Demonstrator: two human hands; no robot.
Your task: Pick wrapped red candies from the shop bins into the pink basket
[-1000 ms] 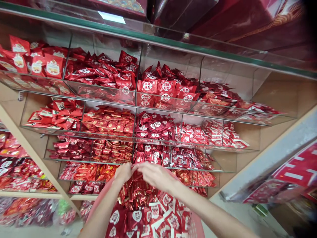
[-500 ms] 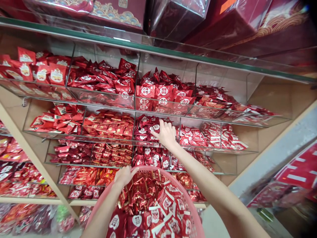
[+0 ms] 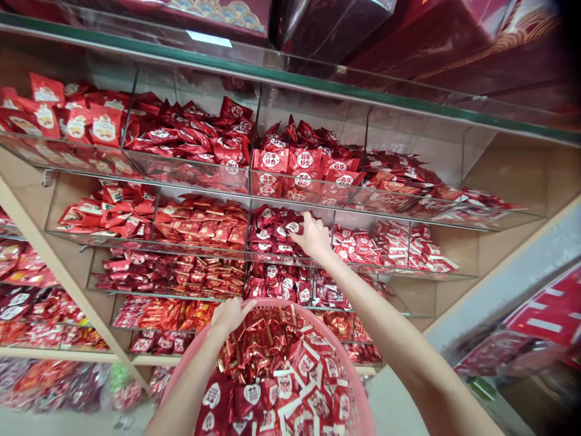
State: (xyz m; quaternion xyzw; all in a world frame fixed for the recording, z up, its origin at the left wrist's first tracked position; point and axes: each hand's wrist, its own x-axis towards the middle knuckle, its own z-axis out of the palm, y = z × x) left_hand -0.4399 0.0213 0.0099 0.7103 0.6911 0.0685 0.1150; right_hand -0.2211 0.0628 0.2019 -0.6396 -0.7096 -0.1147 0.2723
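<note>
My left hand (image 3: 229, 315) is closed on the far rim of a pink perforated basket (image 3: 356, 387). Inside the basket lie gold-red sweets (image 3: 261, 345), dark red packets with white hearts (image 3: 252, 393) and red-and-white packets (image 3: 308, 363). My right hand (image 3: 314, 237) reaches into a middle shelf compartment, its thumb and fingers round a dark red packet (image 3: 295, 227) at the right of a pile of similar packets (image 3: 270, 230). The fingers partly cover this packet.
Glass dividers and lips (image 3: 290, 197) split the shelves into compartments of red packets. A thick glass shelf (image 3: 281, 77) with large dark red boxes (image 3: 336, 30) runs above. Slanting wooden boards (image 3: 59, 260) frame the sides, and red bags (image 3: 544, 315) are at the right.
My right hand has shifted slightly right, and the dark red packet now shows between its fingers. The view has moved a little; my left hand still grips the basket rim.
</note>
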